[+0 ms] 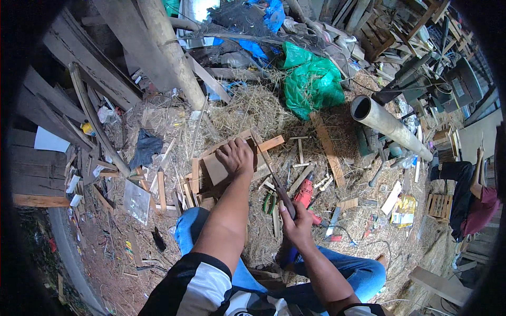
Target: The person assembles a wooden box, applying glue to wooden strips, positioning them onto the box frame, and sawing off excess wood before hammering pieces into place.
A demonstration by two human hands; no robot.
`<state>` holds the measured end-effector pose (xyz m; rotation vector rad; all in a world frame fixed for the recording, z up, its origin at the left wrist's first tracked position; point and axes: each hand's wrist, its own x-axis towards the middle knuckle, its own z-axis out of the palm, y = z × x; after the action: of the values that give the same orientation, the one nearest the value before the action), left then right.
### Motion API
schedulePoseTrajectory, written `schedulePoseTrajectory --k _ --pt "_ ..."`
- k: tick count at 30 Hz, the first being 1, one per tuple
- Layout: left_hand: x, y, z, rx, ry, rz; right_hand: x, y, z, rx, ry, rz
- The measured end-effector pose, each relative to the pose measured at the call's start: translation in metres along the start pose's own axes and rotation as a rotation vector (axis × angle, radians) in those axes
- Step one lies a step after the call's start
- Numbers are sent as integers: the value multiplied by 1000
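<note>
In the head view, at frame centre, the left hand (235,157) presses flat on a small wooden frame (221,166) lying on straw; the right hand (296,221), closed around a long blade (274,181), should likely cut steadily, away from the fingers

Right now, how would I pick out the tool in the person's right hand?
Start at the big grey pipe lying on the straw, then drop left to the small wooden frame under the left hand. The right hand grips a knife whose long dark blade reaches the frame, beside a red power tool.
</note>
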<state>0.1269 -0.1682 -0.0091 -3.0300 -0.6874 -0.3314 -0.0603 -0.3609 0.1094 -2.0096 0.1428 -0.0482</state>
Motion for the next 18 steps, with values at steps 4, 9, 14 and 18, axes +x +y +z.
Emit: schedulePoseTrajectory --k 4,9,14,18 --pt "-2 -2 7 7 38 -1 -1 -15 -4 -41 -7 -28" --pt "0 -2 12 13 73 -6 -3 -34 -10 -110 -18 -40" --pt "-2 -3 18 57 178 41 11 -39 -4 -116 -40 -38" --pt "-1 -7 23 56 158 35 14 -50 -3 -120 -49 -15"
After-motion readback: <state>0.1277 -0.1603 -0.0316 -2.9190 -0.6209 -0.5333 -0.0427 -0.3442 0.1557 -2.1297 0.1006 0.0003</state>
